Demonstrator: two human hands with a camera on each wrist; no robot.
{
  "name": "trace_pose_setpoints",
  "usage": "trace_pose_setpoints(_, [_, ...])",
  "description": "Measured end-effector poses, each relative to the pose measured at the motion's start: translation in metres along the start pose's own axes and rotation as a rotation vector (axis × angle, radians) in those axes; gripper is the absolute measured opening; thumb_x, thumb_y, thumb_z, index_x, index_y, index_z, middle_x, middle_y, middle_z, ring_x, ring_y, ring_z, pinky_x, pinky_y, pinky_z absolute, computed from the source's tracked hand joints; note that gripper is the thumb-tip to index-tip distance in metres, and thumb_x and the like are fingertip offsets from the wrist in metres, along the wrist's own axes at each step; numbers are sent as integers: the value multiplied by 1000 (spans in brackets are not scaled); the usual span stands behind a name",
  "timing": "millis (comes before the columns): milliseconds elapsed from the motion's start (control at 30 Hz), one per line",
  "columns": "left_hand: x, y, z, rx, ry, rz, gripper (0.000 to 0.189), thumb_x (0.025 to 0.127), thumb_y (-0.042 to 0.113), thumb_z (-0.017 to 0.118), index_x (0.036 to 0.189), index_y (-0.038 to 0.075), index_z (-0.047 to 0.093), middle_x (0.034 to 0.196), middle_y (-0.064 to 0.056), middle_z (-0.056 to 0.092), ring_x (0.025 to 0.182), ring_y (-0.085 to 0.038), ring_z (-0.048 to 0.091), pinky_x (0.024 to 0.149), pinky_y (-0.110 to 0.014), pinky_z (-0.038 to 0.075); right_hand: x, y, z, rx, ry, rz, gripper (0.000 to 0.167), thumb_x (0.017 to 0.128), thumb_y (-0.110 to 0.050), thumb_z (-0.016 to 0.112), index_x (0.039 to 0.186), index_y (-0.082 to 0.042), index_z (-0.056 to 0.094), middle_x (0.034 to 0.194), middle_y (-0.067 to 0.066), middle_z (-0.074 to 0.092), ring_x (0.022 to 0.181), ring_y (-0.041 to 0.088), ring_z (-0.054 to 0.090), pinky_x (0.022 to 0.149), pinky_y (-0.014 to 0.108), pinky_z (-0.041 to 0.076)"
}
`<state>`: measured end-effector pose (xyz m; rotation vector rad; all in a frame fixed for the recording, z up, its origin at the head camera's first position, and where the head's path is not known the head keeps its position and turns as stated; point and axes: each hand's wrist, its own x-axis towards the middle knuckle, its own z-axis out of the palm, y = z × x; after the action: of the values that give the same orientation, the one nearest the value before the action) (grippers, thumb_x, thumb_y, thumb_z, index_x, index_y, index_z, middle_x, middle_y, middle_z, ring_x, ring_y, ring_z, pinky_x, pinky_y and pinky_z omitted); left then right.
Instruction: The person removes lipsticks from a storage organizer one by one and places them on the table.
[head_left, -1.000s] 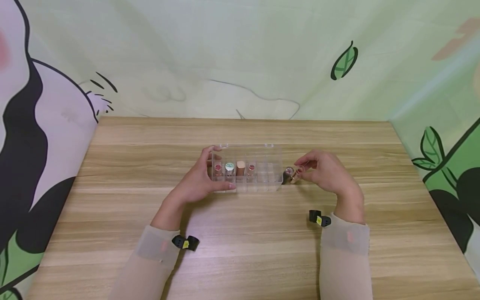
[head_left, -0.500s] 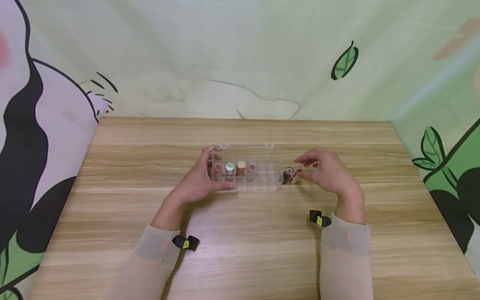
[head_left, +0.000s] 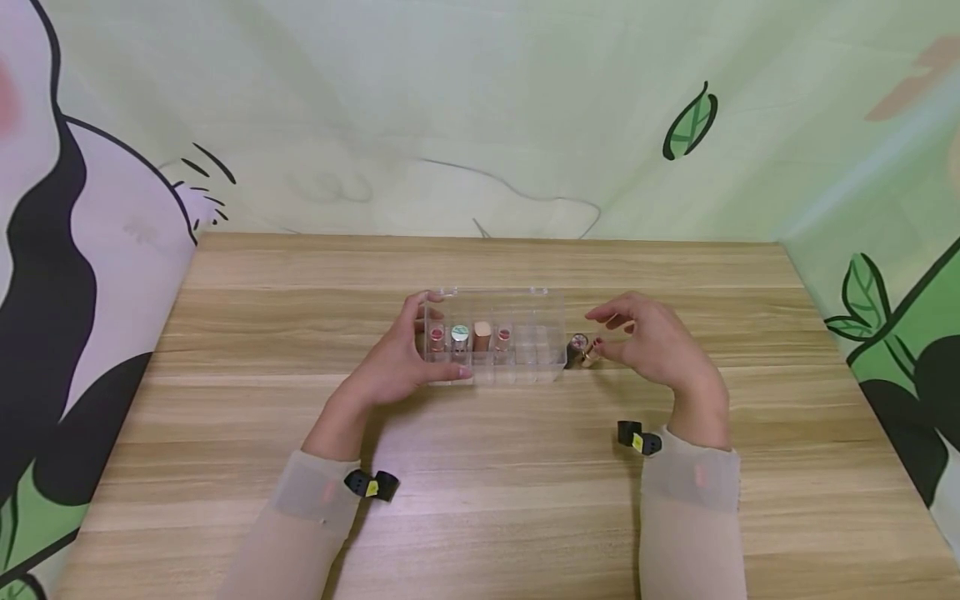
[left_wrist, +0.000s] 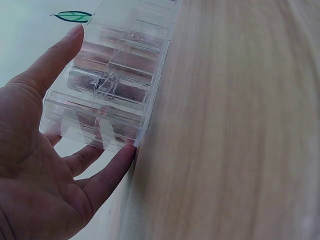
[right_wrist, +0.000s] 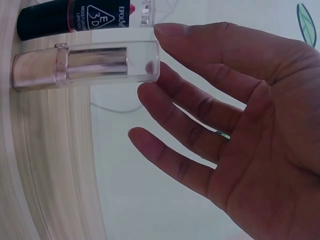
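My left hand [head_left: 397, 354] holds the left end of a clear plastic lipstick organizer [head_left: 528, 312], thumb along the front and fingers behind. Several lipsticks stand in its left slots, among them one with a pale green top [head_left: 460, 335] and a copper one [head_left: 482, 336]. Just off the organizer's right end, two lipsticks stand upright on the table: a black one [right_wrist: 75, 17] and a gold one with a clear cap [right_wrist: 100, 65]. My right hand [head_left: 656, 346] is beside the gold lipstick, fingers spread, thumb tip close to its cap; whether they touch I cannot tell.
The wood-grain table [head_left: 480, 500] reaches back to a pale green printed cloth wall [head_left: 480, 108], with more printed cloth at both sides. A black wrist strap piece [head_left: 640, 437] sticks out by the right cuff, another [head_left: 372, 485] by the left.
My right hand has let go of the gold lipstick; its fingers have spread and lifted slightly away from the cap. The left hand and organizer have stayed in place.
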<state>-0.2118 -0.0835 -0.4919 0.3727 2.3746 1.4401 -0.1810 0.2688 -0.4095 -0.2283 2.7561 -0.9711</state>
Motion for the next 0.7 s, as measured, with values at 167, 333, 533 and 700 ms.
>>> trace_pose_setpoints(167, [-1, 1, 0, 1, 1, -3, 106, 71, 45, 96, 150, 41, 24, 149, -2, 45, 136, -33, 49, 110, -60, 42, 1, -5, 2, -9, 6, -19, 37, 91, -5, 76, 127, -6, 70, 131, 14, 65, 119, 35, 61, 105, 56, 47])
trace_pose_setpoints(333, [-1, 1, -1, -1, -1, -3, 106, 71, 44, 96, 150, 41, 24, 149, -2, 45, 136, -33, 48, 110, -60, 42, 2, -7, 5, -8, 6, -22, 38, 91, -6, 75, 129, -6, 69, 132, 15, 66, 120, 35, 60, 105, 55, 47])
trace_pose_setpoints(533, [-1, 0, -1, 5, -2, -4, 107, 71, 45, 96, 151, 42, 24, 150, -2, 45, 139, -34, 47, 112, -61, 41, 4, -9, 7, -19, 16, -24, 39, 91, -7, 76, 129, -8, 69, 130, 15, 65, 121, 35, 60, 103, 54, 48])
trace_pose_setpoints(700, [-1, 1, -1, 7, 0, -3, 107, 71, 45, 96, 151, 41, 24, 150, -3, 45, 140, -35, 46, 113, -61, 40, 4, -12, 7, -23, 21, -28, 41, 91, -10, 78, 131, -8, 68, 129, 15, 64, 122, 37, 60, 104, 55, 48])
